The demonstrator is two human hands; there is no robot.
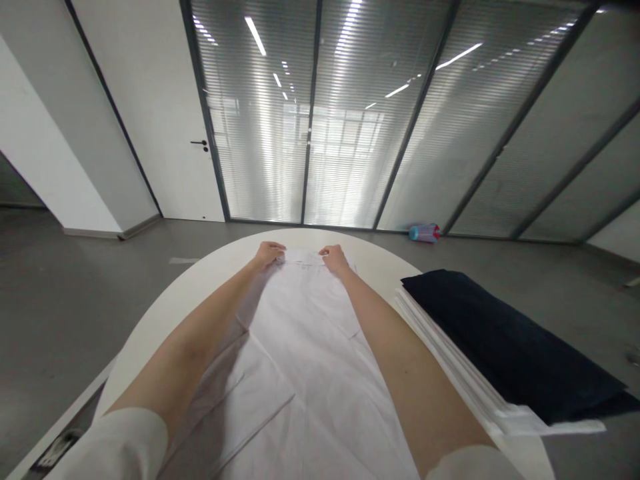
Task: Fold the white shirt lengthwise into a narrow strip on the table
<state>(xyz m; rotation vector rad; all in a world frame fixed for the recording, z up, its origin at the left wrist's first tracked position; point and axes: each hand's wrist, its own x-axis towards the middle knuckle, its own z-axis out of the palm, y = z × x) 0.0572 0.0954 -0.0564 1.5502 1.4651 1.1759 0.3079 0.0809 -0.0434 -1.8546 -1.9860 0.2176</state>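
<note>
A white shirt (310,333) lies spread lengthwise over the round white table (165,313), its collar end at the far side. One sleeve is folded across the body of the shirt at the lower left. At the left end of the collar, my left hand (270,254) is closed with the fabric pinched in its fingers. My right hand (334,258) pinches the collar's other end in the same way. Between the two hands the collar strip runs roughly straight. The near end of the shirt goes out of view at the bottom.
On the table's right side rests a stack of folded white cloth (450,363) with dark navy cloth (510,333) on top, overhanging the edge. A blue and red patterned packet (424,233) lies on the floor by the glass partition (345,133). A white door (175,120) is at the left.
</note>
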